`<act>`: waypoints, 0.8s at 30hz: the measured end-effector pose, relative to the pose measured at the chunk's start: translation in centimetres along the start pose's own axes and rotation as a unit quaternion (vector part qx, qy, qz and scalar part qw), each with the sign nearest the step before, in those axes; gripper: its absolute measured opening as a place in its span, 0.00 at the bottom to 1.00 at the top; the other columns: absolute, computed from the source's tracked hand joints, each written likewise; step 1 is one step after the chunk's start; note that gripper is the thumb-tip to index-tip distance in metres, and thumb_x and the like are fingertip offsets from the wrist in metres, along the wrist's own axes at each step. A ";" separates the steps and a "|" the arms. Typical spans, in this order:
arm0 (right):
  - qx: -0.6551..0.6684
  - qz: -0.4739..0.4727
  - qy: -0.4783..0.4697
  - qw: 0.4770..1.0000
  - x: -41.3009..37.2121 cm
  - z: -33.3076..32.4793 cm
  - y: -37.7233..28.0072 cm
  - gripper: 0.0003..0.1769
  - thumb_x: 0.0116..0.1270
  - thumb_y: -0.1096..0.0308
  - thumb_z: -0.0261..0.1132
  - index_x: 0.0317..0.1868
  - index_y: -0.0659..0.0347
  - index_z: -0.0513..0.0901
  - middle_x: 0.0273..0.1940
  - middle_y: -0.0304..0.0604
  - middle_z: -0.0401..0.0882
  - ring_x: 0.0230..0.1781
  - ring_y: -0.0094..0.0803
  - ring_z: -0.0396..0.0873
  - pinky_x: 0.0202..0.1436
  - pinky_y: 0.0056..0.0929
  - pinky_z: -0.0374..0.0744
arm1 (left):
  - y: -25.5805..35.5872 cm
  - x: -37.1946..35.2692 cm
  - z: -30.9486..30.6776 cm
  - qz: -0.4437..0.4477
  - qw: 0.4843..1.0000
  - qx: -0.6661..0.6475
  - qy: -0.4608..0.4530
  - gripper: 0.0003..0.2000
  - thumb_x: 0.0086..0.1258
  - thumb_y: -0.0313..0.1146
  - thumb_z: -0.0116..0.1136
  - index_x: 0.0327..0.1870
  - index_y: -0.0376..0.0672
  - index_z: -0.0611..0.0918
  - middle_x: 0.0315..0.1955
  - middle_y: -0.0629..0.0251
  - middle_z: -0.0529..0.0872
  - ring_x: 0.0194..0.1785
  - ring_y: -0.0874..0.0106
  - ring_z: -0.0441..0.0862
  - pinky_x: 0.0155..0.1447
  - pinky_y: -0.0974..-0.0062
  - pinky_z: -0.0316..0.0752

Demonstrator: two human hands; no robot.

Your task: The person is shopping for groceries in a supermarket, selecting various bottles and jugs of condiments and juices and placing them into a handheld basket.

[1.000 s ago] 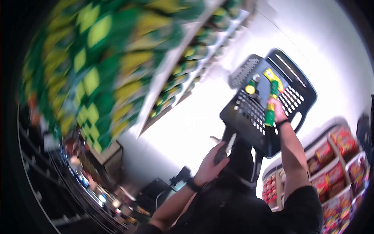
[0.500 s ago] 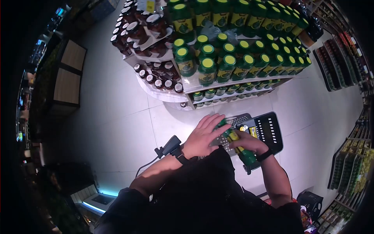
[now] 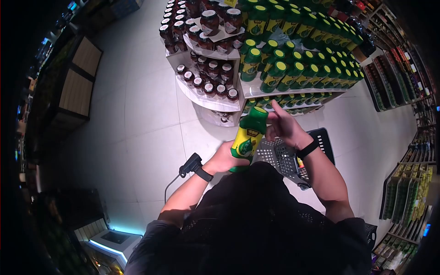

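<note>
In my left hand (image 3: 223, 156) is a green bottle (image 3: 249, 136) with a yellow label and a yellow-topped cap. The fingers wrap round its lower end, and the bottle tilts up and to the right. Close beside its cap end is my right hand (image 3: 288, 126), thumb raised and fingers partly bent and apart. Whether its fingertips touch the bottle cannot be made out. Below the right hand, a grey perforated shopping basket (image 3: 270, 153) is partly covered by my right arm; part of a yellow-labelled item shows inside it.
Rows of matching green bottles (image 3: 298, 75) fill a tiered display stand (image 3: 256, 91) ahead. Dark jars with white lids (image 3: 209, 89) occupy its left, rounded end. Wood-panelled units (image 3: 80, 75) stand at the left, and stocked shelves (image 3: 405, 192) line the right.
The bottle has swung from low over the basket up and left. My left hand now grips its lower end, while my right hand has come off its body to the cap end. The view has shifted.
</note>
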State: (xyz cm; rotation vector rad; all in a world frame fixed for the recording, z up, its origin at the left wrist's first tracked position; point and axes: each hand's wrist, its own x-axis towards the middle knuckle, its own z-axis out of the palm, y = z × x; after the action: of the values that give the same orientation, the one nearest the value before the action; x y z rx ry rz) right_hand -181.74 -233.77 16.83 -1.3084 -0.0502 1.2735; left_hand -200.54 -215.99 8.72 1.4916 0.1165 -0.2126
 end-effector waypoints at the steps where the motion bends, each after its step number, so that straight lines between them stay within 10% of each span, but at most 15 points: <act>1: 0.001 -0.034 0.010 0.999 -0.2 1.3 -0.1 0.32 0.76 0.36 0.57 0.48 0.61 0.85 0.37 0.43 0.88 0.19 0.29 0.81 0.19 0.22 0.75 | -0.1 0.0 0.0 -0.010 0.998 -0.059 0.007 0.24 0.57 0.22 0.74 0.57 0.38 0.83 0.47 0.65 0.89 0.50 0.73 0.85 0.58 0.71 0.80; 6: -0.180 -0.115 0.025 0.977 1.3 4.2 -0.2 0.21 0.71 0.47 0.69 0.43 0.59 0.87 0.28 0.31 0.81 0.18 0.14 0.72 0.18 0.16 0.67 | 1.0 -0.8 -0.4 -0.033 0.984 -0.173 -0.029 0.30 0.56 0.20 0.73 0.63 0.39 0.79 0.53 0.67 0.85 0.56 0.73 0.82 0.63 0.73 0.77; 17: -0.128 -0.116 0.127 0.977 3.2 3.6 -1.4 0.22 0.68 0.46 0.71 0.38 0.59 0.85 0.23 0.32 0.79 0.13 0.17 0.68 0.14 0.19 0.61 | 2.0 -1.0 -2.4 -0.045 0.963 -0.253 -0.079 0.30 0.59 0.21 0.71 0.66 0.41 0.78 0.55 0.69 0.85 0.57 0.75 0.81 0.65 0.75 0.75; 24: -0.239 -0.156 0.158 0.945 2.1 2.2 -4.1 0.29 0.65 0.45 0.74 0.40 0.68 0.83 0.22 0.37 0.77 0.14 0.22 0.74 0.15 0.23 0.71 | 0.8 2.4 -3.4 0.033 0.996 -0.083 -0.023 0.27 0.64 0.27 0.73 0.64 0.38 0.79 0.53 0.67 0.86 0.56 0.77 0.82 0.63 0.74 0.76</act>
State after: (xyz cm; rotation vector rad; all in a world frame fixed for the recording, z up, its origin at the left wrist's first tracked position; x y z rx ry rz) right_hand -179.70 -229.79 19.37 -1.8275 -0.3449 0.7922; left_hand -197.88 -212.69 8.77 1.3220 0.0462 -0.1785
